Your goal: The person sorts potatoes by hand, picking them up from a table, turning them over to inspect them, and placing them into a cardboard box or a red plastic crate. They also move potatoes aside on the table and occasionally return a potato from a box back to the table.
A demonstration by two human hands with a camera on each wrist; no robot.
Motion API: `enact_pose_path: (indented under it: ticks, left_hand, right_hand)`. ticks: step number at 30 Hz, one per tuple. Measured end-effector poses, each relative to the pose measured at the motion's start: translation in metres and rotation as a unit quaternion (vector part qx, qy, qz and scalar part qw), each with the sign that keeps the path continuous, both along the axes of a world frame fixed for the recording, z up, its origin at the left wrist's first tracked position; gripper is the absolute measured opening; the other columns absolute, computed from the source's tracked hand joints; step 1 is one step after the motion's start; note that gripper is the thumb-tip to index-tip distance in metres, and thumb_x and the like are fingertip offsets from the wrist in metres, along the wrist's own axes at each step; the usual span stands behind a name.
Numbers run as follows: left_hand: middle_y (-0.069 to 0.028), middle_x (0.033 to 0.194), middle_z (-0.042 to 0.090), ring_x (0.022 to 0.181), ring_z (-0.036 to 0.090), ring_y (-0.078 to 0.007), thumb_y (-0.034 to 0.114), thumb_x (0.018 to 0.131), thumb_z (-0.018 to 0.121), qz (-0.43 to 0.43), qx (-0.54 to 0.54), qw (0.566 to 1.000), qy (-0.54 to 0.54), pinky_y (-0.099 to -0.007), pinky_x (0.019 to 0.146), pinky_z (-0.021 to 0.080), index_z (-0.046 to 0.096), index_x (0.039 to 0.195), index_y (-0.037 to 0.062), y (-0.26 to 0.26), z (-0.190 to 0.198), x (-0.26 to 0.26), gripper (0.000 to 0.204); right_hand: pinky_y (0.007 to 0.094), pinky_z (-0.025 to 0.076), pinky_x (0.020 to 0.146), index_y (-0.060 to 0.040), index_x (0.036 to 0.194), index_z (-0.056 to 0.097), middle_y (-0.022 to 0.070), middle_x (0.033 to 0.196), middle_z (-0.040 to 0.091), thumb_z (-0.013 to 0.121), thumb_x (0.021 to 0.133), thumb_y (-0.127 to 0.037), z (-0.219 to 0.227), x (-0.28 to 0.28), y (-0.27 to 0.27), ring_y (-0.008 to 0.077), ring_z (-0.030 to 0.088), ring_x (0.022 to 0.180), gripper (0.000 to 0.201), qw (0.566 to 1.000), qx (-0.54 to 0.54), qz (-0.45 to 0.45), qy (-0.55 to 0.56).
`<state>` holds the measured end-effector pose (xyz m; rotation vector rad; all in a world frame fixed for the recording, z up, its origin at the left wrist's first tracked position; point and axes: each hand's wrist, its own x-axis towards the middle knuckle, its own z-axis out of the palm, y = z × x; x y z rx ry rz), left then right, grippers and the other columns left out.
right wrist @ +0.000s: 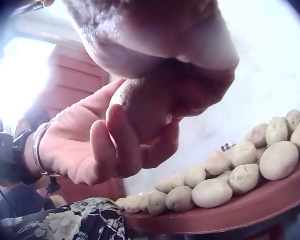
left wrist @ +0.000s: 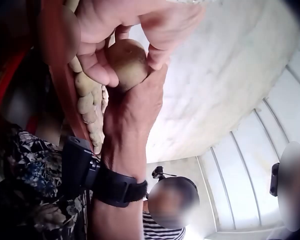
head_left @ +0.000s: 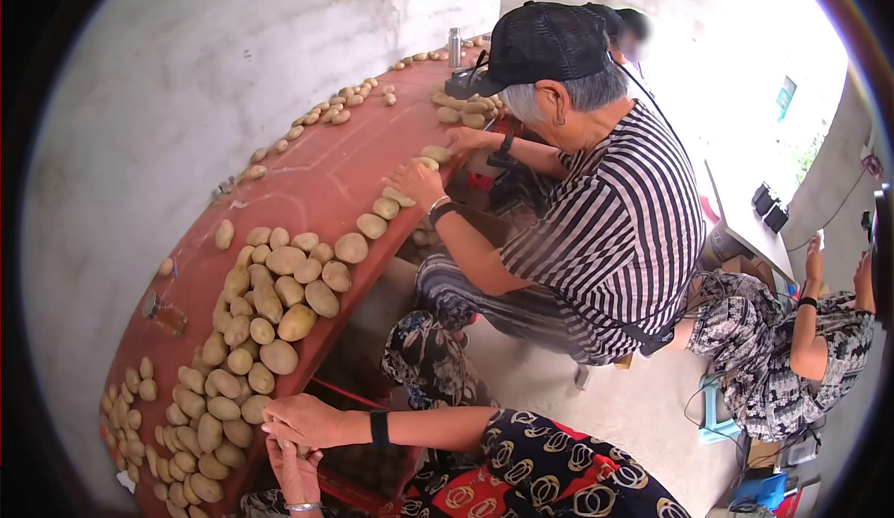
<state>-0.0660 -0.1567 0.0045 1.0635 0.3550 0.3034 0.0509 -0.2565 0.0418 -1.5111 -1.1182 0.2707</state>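
Note:
Low in the head view, my right hand (head_left: 305, 420) lies over my left hand (head_left: 296, 474), with a potato mostly hidden between them. The left wrist view shows that potato (left wrist: 126, 64) gripped by the curled fingers and thumb of my left hand (left wrist: 135, 22). My right hand (left wrist: 135, 110) meets its far side. In the right wrist view, my left hand (right wrist: 85, 145), with a silver bracelet, curls round the potato (right wrist: 142, 107) from below. My right hand (right wrist: 160, 40) bends over it from above, its fingertips in shadow.
Many potatoes (head_left: 268, 299) lie along the red table (head_left: 326, 178) beside my hands. A person (head_left: 605, 211) in a striped shirt handles potatoes farther along. A glass jar (head_left: 166, 315) lies near the wall, and a metal flask (head_left: 454, 47) stands at the far end. Another person (head_left: 810, 341) sits at right.

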Motion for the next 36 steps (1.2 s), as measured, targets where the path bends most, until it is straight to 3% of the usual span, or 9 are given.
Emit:
enact_pose_path:
  ticks: [6,9,11,12,13,14,23,30,36]
  left_hand:
    - [-0.0023,0.098,0.057,0.076,0.056,-0.0149,0.029,0.090,0.052,0.023,-0.050,0.998,-0.006,-0.0261,0.059,0.047,0.046,0.121,0.0160,0.001,-0.003,-0.018,0.034]
    - [-0.0085,0.098,0.059,0.074,0.058,-0.0181,0.025,0.087,0.055,0.049,-0.095,0.994,0.008,-0.0263,0.057,0.047,0.049,0.118,0.0100,0.003,0.007,-0.029,0.035]
    - [-0.0096,0.095,0.058,0.070,0.057,-0.0184,0.027,0.086,0.056,0.196,-0.048,0.978,0.044,-0.0264,0.057,0.045,0.049,0.117,0.0071,-0.010,0.031,-0.031,0.038]
    - [-0.0095,0.094,0.058,0.070,0.056,-0.0181,0.029,0.086,0.056,0.175,-0.045,0.983,0.037,-0.0261,0.057,0.044,0.049,0.117,0.0067,-0.006,0.039,-0.044,0.039]
    - [-0.0095,0.093,0.057,0.071,0.056,-0.0178,0.031,0.085,0.057,0.143,-0.043,0.989,0.022,-0.0259,0.057,0.044,0.049,0.116,0.0062,-0.003,0.047,-0.051,0.041]
    - [-0.0094,0.093,0.057,0.071,0.056,-0.0175,0.033,0.085,0.057,0.148,-0.039,0.988,0.003,-0.0256,0.056,0.043,0.049,0.115,0.0062,-0.001,0.056,-0.057,0.041]
    - [-0.0122,0.104,0.057,0.085,0.055,-0.0214,0.037,0.090,0.050,0.234,-0.044,0.960,-0.146,-0.0281,0.062,0.047,0.051,0.118,0.0081,0.032,0.193,-0.077,0.040]
    - [-0.0172,0.116,0.046,0.086,0.045,-0.0221,0.023,0.093,0.044,-0.021,-0.004,0.954,-0.299,-0.0317,0.072,0.044,0.039,0.122,-0.0053,0.082,0.289,-0.039,0.041]
    - [-0.0147,0.103,0.057,0.090,0.056,-0.0271,0.023,0.091,0.049,0.262,0.082,0.925,-0.263,-0.0338,0.073,0.048,0.050,0.110,0.0017,0.109,0.221,-0.016,0.029]
  right_hand:
    - [0.0426,0.043,0.060,-0.0035,0.083,0.047,0.0170,0.075,0.052,0.046,0.091,-0.027,0.005,0.010,0.016,0.0348,0.055,0.070,0.025,0.998,0.052,0.013,-0.037]
    - [0.0416,0.042,0.072,-0.0010,0.081,0.049,0.0162,0.084,0.049,0.046,0.084,-0.012,0.006,0.065,0.023,0.0320,0.049,0.081,0.012,0.960,-0.056,-0.044,-0.271]
    - [0.0435,0.044,0.071,-0.0012,0.073,0.056,0.0205,0.080,0.053,0.054,0.071,-0.010,0.007,0.090,0.025,0.0352,0.051,0.082,0.009,0.930,-0.054,-0.152,-0.329]
    - [0.0425,0.043,0.079,0.0008,0.088,0.056,0.0207,0.091,0.053,0.054,0.071,-0.010,-0.018,0.120,0.023,0.0351,0.051,0.090,0.020,0.879,0.027,-0.173,-0.443]
    - [0.0424,0.042,0.081,0.0011,0.101,0.053,0.0214,0.097,0.052,0.052,0.077,-0.013,-0.040,0.143,0.031,0.0362,0.050,0.094,0.027,0.882,0.056,-0.223,-0.412]
    - [0.0457,0.039,0.086,0.0005,0.106,0.051,0.0222,0.102,0.051,0.049,0.084,-0.019,-0.027,0.148,0.028,0.0385,0.048,0.098,0.029,0.953,-0.008,-0.246,-0.176]
    - [0.0478,0.033,0.094,-0.0014,0.118,0.047,0.0240,0.121,0.044,0.051,0.087,-0.024,-0.062,0.176,0.039,0.0400,0.041,0.114,0.039,0.918,-0.030,-0.306,-0.251]
    - [0.0461,0.034,0.094,-0.0092,0.122,0.048,0.0211,0.126,0.044,0.051,0.086,-0.021,-0.079,0.188,0.075,0.0361,0.042,0.116,0.038,0.892,-0.089,-0.254,-0.364]
    - [0.0440,0.032,0.096,-0.0126,0.125,0.047,0.0175,0.130,0.044,0.047,0.088,-0.018,-0.080,0.181,0.073,0.0297,0.042,0.119,0.038,0.886,-0.086,-0.245,-0.383]
